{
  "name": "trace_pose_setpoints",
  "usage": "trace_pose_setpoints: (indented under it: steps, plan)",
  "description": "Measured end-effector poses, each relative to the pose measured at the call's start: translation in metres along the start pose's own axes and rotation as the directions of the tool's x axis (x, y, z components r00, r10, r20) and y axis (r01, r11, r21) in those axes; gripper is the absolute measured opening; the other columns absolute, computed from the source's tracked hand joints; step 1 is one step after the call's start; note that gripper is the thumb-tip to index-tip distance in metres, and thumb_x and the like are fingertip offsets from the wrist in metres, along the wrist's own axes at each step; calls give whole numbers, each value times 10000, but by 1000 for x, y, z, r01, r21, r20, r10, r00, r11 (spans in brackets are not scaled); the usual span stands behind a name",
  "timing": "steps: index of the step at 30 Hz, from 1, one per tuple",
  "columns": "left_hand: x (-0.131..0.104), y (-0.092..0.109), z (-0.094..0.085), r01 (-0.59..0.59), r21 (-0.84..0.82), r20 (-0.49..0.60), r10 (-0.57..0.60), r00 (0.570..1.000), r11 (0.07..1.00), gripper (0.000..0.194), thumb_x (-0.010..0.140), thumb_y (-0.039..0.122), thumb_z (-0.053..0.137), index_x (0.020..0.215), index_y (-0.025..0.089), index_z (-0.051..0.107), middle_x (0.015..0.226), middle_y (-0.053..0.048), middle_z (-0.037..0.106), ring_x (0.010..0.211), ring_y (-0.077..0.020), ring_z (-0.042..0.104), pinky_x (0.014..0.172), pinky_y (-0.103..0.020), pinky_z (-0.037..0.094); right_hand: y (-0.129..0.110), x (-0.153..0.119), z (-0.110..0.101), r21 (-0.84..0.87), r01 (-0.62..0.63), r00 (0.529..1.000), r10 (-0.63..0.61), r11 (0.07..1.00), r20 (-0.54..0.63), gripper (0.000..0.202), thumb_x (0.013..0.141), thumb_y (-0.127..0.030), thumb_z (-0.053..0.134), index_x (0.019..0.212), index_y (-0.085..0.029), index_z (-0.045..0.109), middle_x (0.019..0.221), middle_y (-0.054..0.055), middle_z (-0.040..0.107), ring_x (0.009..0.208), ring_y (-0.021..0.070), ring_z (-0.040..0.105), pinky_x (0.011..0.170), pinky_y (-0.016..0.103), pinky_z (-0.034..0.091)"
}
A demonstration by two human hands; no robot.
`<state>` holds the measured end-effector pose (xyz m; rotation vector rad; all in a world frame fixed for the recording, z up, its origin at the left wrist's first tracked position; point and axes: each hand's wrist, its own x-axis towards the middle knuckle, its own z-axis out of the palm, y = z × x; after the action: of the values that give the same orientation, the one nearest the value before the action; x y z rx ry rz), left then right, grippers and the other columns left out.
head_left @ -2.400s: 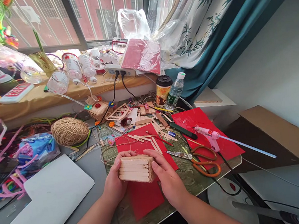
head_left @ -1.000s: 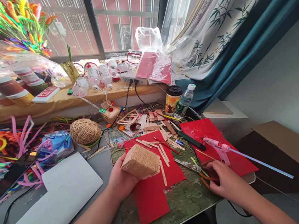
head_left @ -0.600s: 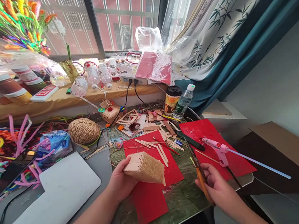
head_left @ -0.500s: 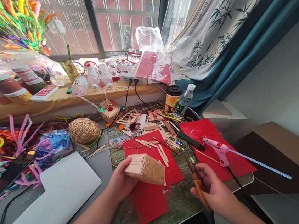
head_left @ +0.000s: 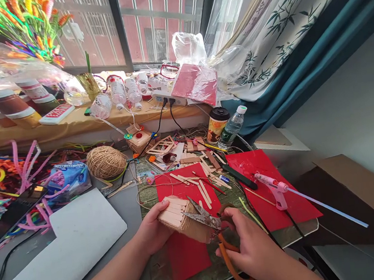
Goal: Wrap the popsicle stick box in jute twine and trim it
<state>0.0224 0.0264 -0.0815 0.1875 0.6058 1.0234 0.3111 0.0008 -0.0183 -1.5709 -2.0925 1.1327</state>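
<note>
My left hand (head_left: pixel 154 230) grips a small box of popsicle sticks wrapped in twine (head_left: pixel 171 214), tilted above the red sheet (head_left: pixel 189 260). In my right hand (head_left: pixel 247 240) is a pair of scissors (head_left: pixel 203 218) with orange-brown handles. Their blades are spread and lie over the box's top edge; whether they touch it I cannot tell. Part of the box's right side is hidden behind the scissors. Several loose popsicle sticks (head_left: pixel 204 194) lie on the red sheet beyond the box.
A pink glue gun (head_left: pixel 274 188) with a long glue stick rests on another red sheet (head_left: pixel 300 203) at right. Behind stand a paper cup (head_left: pixel 217 125) and a water bottle (head_left: pixel 232 128). A twine ball (head_left: pixel 106 162) and white board (head_left: pixel 88 221) are at left.
My right hand has brought the scissors left and up to the box, and their blades have come apart. The left hand still holds the box, nearly in place.
</note>
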Motion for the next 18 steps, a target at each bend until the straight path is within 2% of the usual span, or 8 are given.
trace_pose_setpoints:
  steps: [3,10,18]
  plan:
    - [0,-1,-2,-2,14,8,2,1000,1000,355,958,337,672,1187,90,783,1212,-172,807,1113,-319,760,1039,-445,550,1,2,0,-4,36,999,-36,999,-1,541,849,-399,786,1293,-219,536,1266,137,697,1213,318,696,1054,457,552]
    - [0,-2,-4,24,21,6,-24,1000,1000,401,919,372,708,1180,79,790,1212,-179,809,1115,-328,758,1032,-435,549,7,5,4,-38,70,996,-72,997,-46,612,862,-511,788,1321,-197,535,1275,161,704,1163,335,709,982,469,572]
    - [-1,-1,-1,23,53,31,-25,999,998,390,903,394,720,1136,93,807,1153,-159,821,1083,-331,762,1022,-416,535,6,6,3,-60,106,991,-110,993,-75,543,852,-454,793,1283,-210,571,1207,133,741,1103,334,733,915,447,582]
